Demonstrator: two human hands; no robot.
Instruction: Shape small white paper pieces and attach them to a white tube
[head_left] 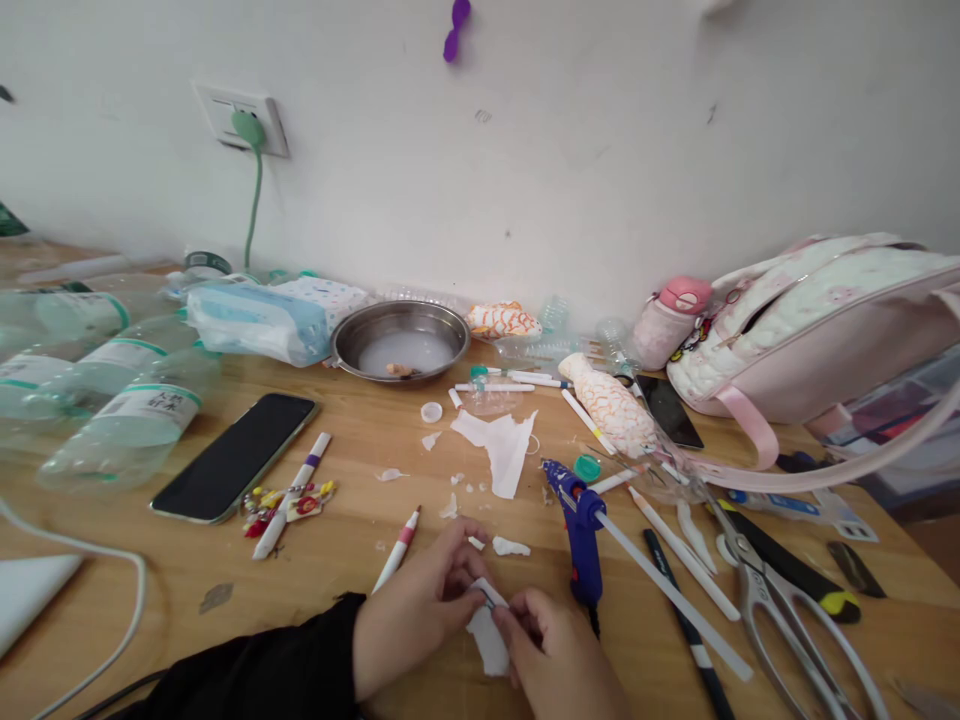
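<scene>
My left hand [431,600] and my right hand [551,640] meet low in the middle of the view. Between their fingertips is a small white piece of paper [490,645], pinched from both sides; a thin dark line shows on it where the fingers close. A pink-tipped marker [397,550] lies just left of my left hand. Beyond the hands are a larger torn white paper piece [506,450] and several small scraps [511,546]. A blue glue gun [577,530] with a long glue stick lies to the right of my right hand.
Scissors [787,610], a black pen [690,630] and markers crowd the right side. A painted fish shape [611,405], a metal bowl [401,340] and a backpack [817,320] stand farther back. At left are a phone [236,455], plastic bottles [139,410] and a white cable [139,610].
</scene>
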